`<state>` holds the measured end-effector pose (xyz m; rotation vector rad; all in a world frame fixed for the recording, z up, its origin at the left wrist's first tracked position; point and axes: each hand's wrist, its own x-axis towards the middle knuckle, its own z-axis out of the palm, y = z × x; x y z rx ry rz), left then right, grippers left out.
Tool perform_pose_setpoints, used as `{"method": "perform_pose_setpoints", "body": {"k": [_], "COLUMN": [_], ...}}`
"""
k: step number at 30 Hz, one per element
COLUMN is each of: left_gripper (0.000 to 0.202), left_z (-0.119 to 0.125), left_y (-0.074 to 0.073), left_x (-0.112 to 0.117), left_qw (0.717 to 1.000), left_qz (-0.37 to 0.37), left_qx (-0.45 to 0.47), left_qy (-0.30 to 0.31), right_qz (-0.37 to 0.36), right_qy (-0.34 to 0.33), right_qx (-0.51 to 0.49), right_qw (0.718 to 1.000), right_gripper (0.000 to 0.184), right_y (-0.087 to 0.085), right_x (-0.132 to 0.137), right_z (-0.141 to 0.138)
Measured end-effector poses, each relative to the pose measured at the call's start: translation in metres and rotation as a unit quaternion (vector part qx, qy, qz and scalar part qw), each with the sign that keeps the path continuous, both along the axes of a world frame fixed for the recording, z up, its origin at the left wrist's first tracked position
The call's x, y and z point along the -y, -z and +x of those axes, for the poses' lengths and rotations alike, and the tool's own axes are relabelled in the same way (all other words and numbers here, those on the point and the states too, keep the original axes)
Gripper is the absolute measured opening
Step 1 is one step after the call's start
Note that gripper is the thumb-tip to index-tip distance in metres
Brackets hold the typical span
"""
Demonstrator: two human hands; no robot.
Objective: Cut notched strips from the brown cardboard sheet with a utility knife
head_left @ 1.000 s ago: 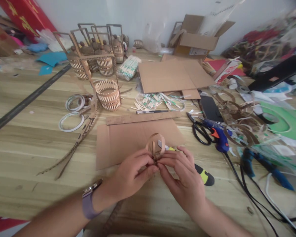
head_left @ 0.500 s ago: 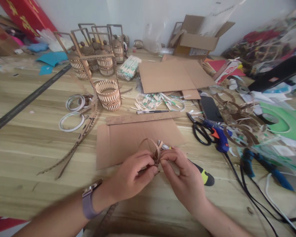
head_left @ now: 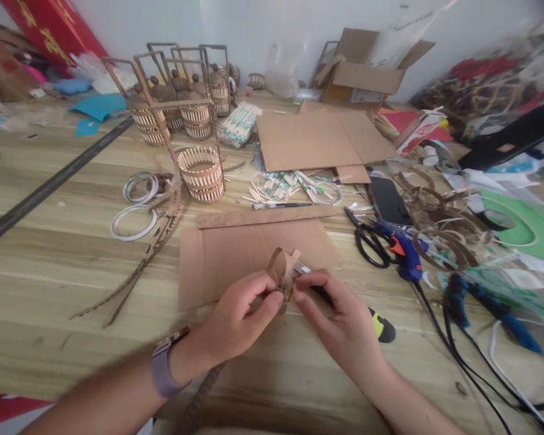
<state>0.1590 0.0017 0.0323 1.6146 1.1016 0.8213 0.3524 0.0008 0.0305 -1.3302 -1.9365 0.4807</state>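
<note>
Curled into a small loop, a brown cardboard strip (head_left: 280,261) stands between my two hands above a flat cardboard sheet (head_left: 236,254). My left hand (head_left: 247,314) pinches its lower left side between thumb and bent fingers. Thumb and index finger of my right hand (head_left: 340,317) close on its lower right edge; the exact contact is partly hidden. A utility knife (head_left: 383,327) with a black and lime-green handle lies under my right hand, its blade end showing beyond the fingers. Below my left wrist, a darker strip (head_left: 204,393) hangs towards the table's front edge.
A slatted basket (head_left: 200,174) with a tall handle stands back left, by rolls of tape (head_left: 133,222). Black scissors (head_left: 372,244), a blue glue gun (head_left: 405,257), a phone (head_left: 390,200) and pliers (head_left: 457,302) with cables lie right. A cardboard stack (head_left: 321,139) lies behind.
The strip loop has turned, showing its broad face and an end standing up. My right fingers have opened slightly and shifted, uncovering more of the knife. The left hand has barely moved.
</note>
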Motion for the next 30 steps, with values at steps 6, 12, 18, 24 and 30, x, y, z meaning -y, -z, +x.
{"method": "perform_pose_setpoints", "body": {"k": [6, 12, 18, 24, 30], "left_gripper": [0.033, 0.034, 0.034, 0.033, 0.030], "left_z": [-0.001, 0.000, 0.000, 0.002, 0.002], "left_y": [0.005, 0.009, 0.007, 0.003, 0.007], "left_x": [-0.004, -0.005, -0.006, -0.004, -0.002], "left_qw": [0.992, 0.990, 0.993, 0.996, 0.995], "left_qz": [-0.074, -0.087, -0.060, 0.017, 0.052], "left_qx": [0.057, 0.064, 0.011, -0.036, -0.055], "left_qy": [-0.078, -0.087, -0.098, -0.080, -0.069], "right_qz": [0.033, -0.037, -0.001, 0.005, -0.020], "right_qy": [0.094, 0.074, -0.012, -0.112, -0.156], "right_qx": [0.328, 0.382, 0.181, 0.146, 0.161], "right_qw": [0.939, 0.921, 0.983, 0.983, 0.974], "right_gripper": [0.034, 0.012, 0.023, 0.031, 0.036], "right_y": [0.011, 0.012, -0.003, -0.010, -0.014], "right_x": [-0.013, -0.017, -0.014, -0.006, -0.006], "right_z": [0.019, 0.025, 0.019, 0.013, 0.013]}}
